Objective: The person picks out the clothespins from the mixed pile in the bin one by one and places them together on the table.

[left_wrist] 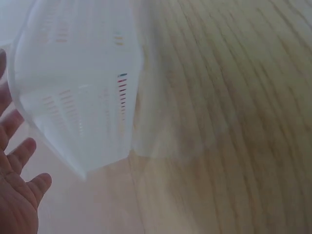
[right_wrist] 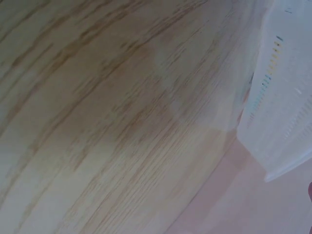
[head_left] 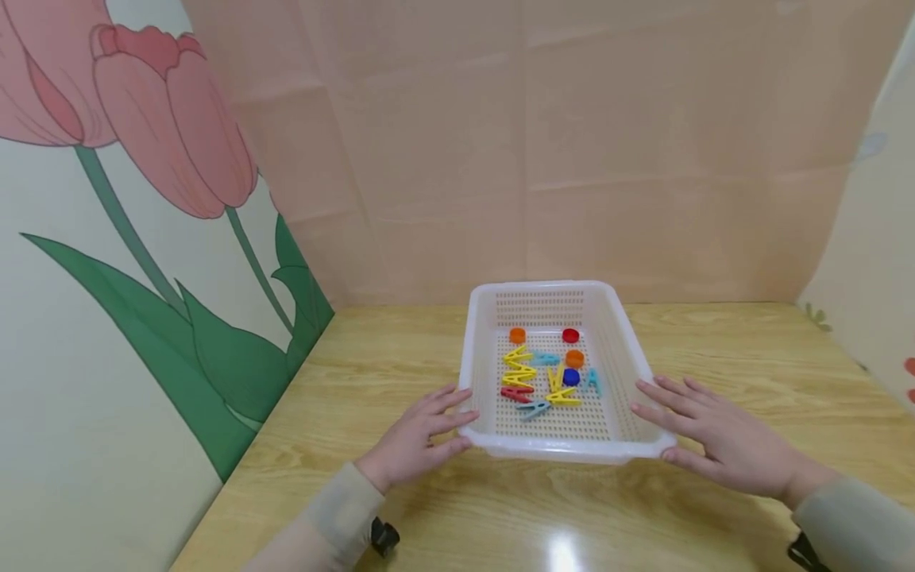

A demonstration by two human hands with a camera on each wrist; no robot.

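Observation:
A white plastic basket (head_left: 557, 447) with slotted walls stands on the table between both hands. Inside lie several yellow clothespins (head_left: 519, 380), a red clothespin (head_left: 516, 393), a grey-blue clothespin (head_left: 534, 409) and light blue clothespins (head_left: 594, 382). Round caps share its floor: orange caps (head_left: 575, 359), a red cap (head_left: 570, 336) and a blue cap (head_left: 571, 377). My left hand (head_left: 422, 433) is at the basket's left rim with fingers extended. At the right rim is my right hand (head_left: 729, 438), its fingers spread. Whether the fingertips touch the rim I cannot tell. The right wrist view barely catches a fingertip (right_wrist: 310, 191).
Underneath is a wood-grain table (head_left: 379, 349). A pinkish-tan covering (head_left: 522, 159) rises behind its back edge. A wall with painted tulips (head_left: 171, 119) borders the left side, and a pale wall (head_left: 872, 262) the right.

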